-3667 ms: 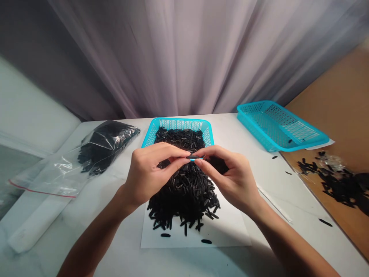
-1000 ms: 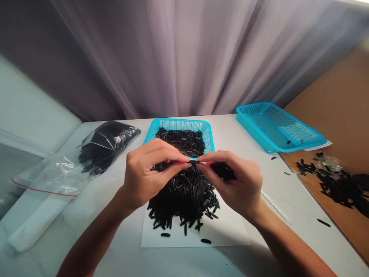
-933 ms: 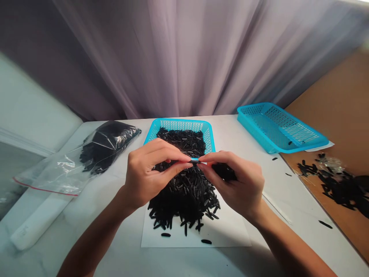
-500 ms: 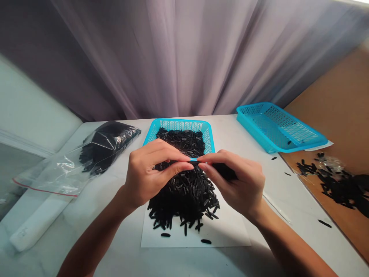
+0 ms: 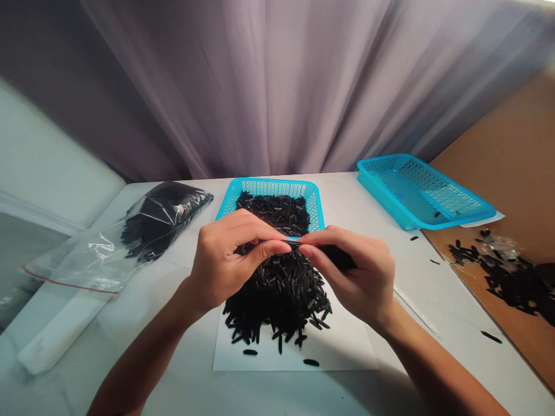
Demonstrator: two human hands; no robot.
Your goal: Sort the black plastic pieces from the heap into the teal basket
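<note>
My left hand [image 5: 229, 263] and my right hand [image 5: 358, 268] meet over a heap of small black elongated pieces [image 5: 275, 294]. Between the thumbs and index fingertips of both, one slim black piece [image 5: 295, 242] is pinched lengthwise, mostly covered by the fingers. Dark material shows under my right palm; whether that hand holds more pieces I cannot tell. The heap spills from a blue perforated basket [image 5: 321, 211] onto a white sheet [image 5: 347, 355]. Two loose pieces lie near the sheet's front edge.
A clear bag [image 5: 104, 260] of black pieces lies at left, next to a white block-like object [image 5: 60, 335]. At right stands a second blue basket [image 5: 403, 196] with a small dark piece inside. More black pieces [image 5: 511, 283] lie on brown board [image 5: 520, 156]. A curtain [image 5: 269, 86] hangs behind.
The fingertips have shifted slightly around the pinched piece, and the blue strip seen above it is now mostly hidden. The surroundings sit a touch further right in view.
</note>
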